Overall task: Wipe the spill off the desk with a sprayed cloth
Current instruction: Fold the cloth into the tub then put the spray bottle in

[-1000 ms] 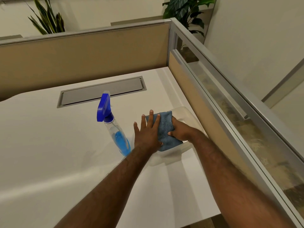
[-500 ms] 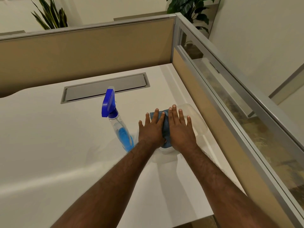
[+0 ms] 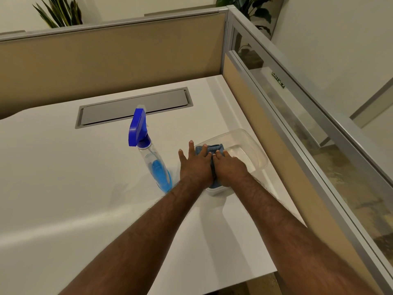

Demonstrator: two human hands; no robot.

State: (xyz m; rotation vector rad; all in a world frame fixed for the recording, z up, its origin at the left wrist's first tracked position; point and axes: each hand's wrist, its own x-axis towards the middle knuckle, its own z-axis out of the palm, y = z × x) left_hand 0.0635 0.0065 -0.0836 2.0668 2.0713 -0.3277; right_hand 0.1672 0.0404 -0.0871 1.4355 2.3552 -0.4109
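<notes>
On the white cubicle desk (image 3: pixel 63 188), the spray bottle (image 3: pixel 155 162) stands just left of the left hand (image 3: pixel 194 167) and right hand (image 3: pixel 230 169), both flat and open-fingered, pressing the blue cloth (image 3: pixel 209 149) into a clear tray (image 3: pixel 251 150), so a careless leftward sweep could topple the bottle.

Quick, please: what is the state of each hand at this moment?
Left hand: open, flat on the blue cloth, holding nothing.
Right hand: open, palm down on the cloth, not gripping.
</notes>
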